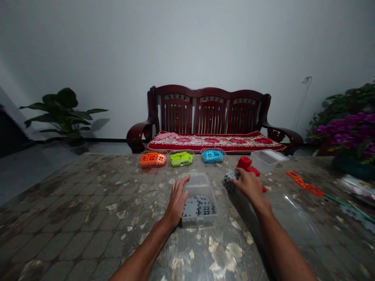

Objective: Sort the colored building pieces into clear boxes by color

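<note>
My left hand (177, 199) is at the left wall of a clear plastic box (199, 223), its fingers stretched out and the thumb apart. Flat grey interlocking building pieces (195, 207) lie inside that box, some with square grids. Right of the box, my right hand (250, 187) pinches a bunch of grey interlocking building pieces (229, 179) between thumb and fingers. Red building pieces (244, 162) sit just behind this hand, which partly hides them.
Across the back stand clear boxes of orange pieces (152, 160), green pieces (181, 158) and blue pieces (212, 156). A clear container (265, 164) is behind my right hand. Orange linked pieces (304, 183) and a clear lid (293, 218) lie right. A wooden bench (211, 93) stands beyond.
</note>
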The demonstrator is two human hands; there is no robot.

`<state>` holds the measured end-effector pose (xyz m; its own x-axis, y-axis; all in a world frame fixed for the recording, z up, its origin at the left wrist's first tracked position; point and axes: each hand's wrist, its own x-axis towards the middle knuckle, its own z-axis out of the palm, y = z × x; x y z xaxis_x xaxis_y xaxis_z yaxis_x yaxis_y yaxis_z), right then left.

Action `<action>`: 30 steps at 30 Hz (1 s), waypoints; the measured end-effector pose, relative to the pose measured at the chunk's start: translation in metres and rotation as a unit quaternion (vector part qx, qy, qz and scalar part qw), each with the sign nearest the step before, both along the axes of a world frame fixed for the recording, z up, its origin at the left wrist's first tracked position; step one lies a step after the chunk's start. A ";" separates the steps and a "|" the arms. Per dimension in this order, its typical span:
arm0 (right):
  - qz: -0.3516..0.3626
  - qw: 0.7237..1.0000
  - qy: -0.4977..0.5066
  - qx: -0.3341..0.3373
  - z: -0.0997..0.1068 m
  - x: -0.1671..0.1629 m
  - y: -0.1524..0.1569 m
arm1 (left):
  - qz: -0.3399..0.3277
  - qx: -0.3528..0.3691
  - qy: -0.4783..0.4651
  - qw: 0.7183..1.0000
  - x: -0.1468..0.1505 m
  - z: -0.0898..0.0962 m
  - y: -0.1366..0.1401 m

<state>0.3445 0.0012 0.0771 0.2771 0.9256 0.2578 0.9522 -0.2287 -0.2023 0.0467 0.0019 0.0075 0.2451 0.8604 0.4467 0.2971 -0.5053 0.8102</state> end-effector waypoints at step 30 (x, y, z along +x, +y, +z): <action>0.220 0.954 0.163 0.121 0.004 -0.032 -0.002 | -0.003 -0.015 -0.024 1.000 0.000 -0.001 -0.001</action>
<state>0.3121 -0.0004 0.0807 -0.0239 0.8954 0.4446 0.8229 0.2702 -0.4999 0.0471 0.0005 0.0070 0.2302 0.8723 0.4314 0.2549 -0.4819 0.8384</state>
